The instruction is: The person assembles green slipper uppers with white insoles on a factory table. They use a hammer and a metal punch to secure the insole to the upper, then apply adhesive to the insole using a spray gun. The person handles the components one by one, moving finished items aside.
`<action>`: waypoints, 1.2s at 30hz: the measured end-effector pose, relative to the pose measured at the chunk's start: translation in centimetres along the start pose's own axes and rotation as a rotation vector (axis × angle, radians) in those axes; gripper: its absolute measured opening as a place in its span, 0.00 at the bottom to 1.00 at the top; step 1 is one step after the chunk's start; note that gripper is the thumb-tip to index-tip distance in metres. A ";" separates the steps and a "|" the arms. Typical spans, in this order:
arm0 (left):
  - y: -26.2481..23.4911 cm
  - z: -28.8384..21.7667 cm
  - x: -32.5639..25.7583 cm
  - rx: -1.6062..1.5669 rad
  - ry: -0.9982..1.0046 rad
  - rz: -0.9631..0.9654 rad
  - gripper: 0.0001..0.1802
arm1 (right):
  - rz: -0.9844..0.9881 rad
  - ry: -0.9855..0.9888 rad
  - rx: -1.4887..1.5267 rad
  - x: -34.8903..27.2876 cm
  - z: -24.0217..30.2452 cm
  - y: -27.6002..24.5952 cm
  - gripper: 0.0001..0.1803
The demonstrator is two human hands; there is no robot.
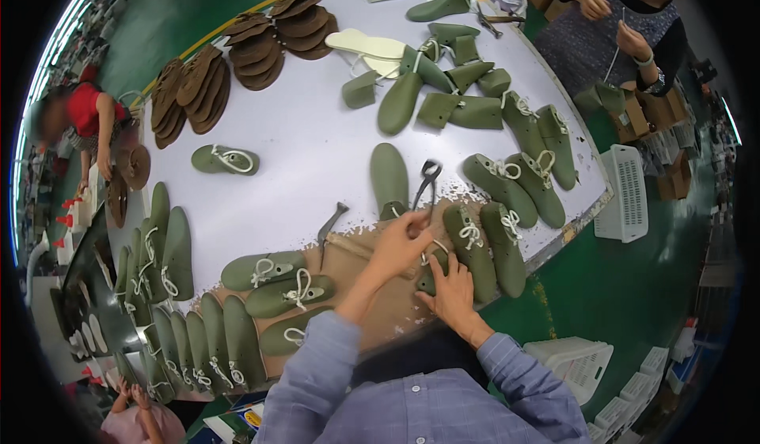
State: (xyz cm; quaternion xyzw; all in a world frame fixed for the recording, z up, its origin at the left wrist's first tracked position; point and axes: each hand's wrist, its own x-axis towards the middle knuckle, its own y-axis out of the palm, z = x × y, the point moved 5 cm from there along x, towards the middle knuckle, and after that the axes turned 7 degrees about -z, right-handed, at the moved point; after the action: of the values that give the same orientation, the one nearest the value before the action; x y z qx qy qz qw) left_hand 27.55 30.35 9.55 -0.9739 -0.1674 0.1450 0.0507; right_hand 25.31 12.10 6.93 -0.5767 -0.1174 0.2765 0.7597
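My left hand (398, 247) pinches a white cord (438, 246) at the top of a green shoe last (431, 274) lying on a brown board (372, 301) at the table's near edge. My right hand (453, 293) grips the same last from below and steadies it. Black pincers (426, 181) lie just beyond the hands, next to another green last (389, 176). Two laced green lasts (487, 246) lie right beside my right hand.
Many green lasts lie over the white table (309, 143), with a row at the near left (198, 333). Brown insoles (261, 44) are stacked at the far left. A hammer (328, 226) lies left of my hands. Another person (625, 24) works at the far right. White baskets (621, 190) stand on the green floor.
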 end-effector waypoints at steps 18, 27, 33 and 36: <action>-4.7 8.3 -9.6 0.893 -0.006 0.190 0.27 | 0.388 -0.285 0.336 3.4 4.8 -0.5 0.36; -4.5 4.3 -10.7 0.260 0.119 -0.258 0.51 | 0.644 0.108 1.669 5.3 7.4 -4.5 0.44; -3.6 3.5 -9.1 0.201 0.108 -0.135 0.52 | 0.404 0.023 1.332 6.5 5.4 -4.8 0.30; -3.3 3.5 -8.2 0.260 0.035 -0.131 0.54 | 0.307 0.134 1.068 7.4 4.9 -5.9 0.26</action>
State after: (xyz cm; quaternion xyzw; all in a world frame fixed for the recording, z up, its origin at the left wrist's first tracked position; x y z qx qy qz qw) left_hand 18.10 30.85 8.88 -0.9484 -0.2096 0.1449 0.1889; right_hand 30.65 19.11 12.97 -0.1384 0.1729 0.3676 0.9032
